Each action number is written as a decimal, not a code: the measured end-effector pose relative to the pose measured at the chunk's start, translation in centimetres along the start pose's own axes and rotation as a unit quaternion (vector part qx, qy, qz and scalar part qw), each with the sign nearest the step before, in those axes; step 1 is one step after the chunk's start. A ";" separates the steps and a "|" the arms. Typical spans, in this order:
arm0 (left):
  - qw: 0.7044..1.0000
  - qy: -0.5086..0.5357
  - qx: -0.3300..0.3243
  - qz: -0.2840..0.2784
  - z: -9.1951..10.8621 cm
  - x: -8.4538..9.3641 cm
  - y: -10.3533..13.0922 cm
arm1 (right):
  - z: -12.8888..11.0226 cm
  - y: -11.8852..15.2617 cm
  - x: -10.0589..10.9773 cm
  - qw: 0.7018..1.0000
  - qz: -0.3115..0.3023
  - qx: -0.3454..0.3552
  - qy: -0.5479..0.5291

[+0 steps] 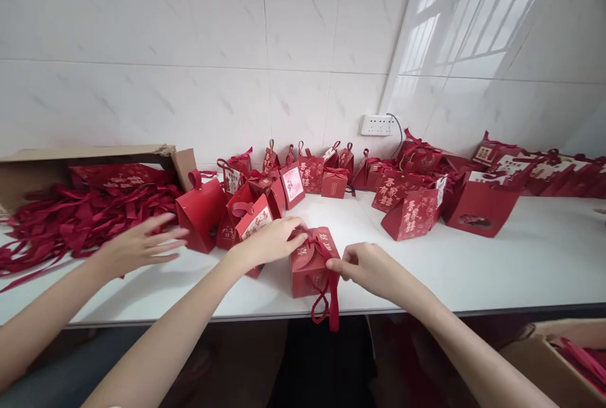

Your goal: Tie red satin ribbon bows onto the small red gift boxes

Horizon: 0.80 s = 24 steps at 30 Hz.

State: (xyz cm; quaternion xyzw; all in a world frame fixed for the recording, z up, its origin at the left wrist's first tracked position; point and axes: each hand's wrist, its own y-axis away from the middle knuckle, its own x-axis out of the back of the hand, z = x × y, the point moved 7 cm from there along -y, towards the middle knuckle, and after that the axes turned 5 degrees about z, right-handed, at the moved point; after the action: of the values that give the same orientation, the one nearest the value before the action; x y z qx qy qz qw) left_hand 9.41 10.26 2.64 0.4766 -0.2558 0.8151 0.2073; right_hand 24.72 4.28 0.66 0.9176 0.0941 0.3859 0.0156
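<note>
A small red gift box with pale lettering stands near the table's front edge, directly before me. A dark red ribbon is tied across its top, and its tail hangs down over the edge beside a twisted cord loop. My left hand reaches over the box's left side, its fingers closed on the ribbon at the knot. At the right side, my right hand pinches the ribbon between thumb and forefinger. The fingertips of my left hand are partly hidden.
Another person's hand, fingers spread, is at the left by a heap of red ribbons and a cardboard box. Several red gift boxes line the wall, below a power strip. A carton sits at lower right.
</note>
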 end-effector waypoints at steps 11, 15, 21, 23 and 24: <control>0.975 0.094 0.194 -0.048 0.7 -0.1 5.5 | 2.6 -1.4 -0.6 0.976 0.021 -0.012 -0.219; 0.974 0.100 0.180 -0.090 0.4 -0.8 6.0 | 2.4 -1.3 -1.0 0.961 -0.017 -0.019 -0.274; 0.956 0.174 0.150 -0.182 0.0 -2.3 6.4 | 2.8 -0.7 -1.5 0.962 -0.051 -0.056 -0.262; 0.941 0.232 0.140 -0.204 0.3 -2.5 6.6 | 3.1 -0.7 -2.0 0.957 -0.068 -0.080 -0.269; 0.933 0.261 0.139 -0.207 0.5 -2.6 6.6 | 3.1 -0.6 -2.1 0.958 -0.077 -0.078 -0.266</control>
State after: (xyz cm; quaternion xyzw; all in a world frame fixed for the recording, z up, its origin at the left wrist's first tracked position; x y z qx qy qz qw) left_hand 7.07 4.59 -0.88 0.3131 0.0274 0.8771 0.3631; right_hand 25.35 4.66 -3.09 0.9731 0.1264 0.1316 0.1408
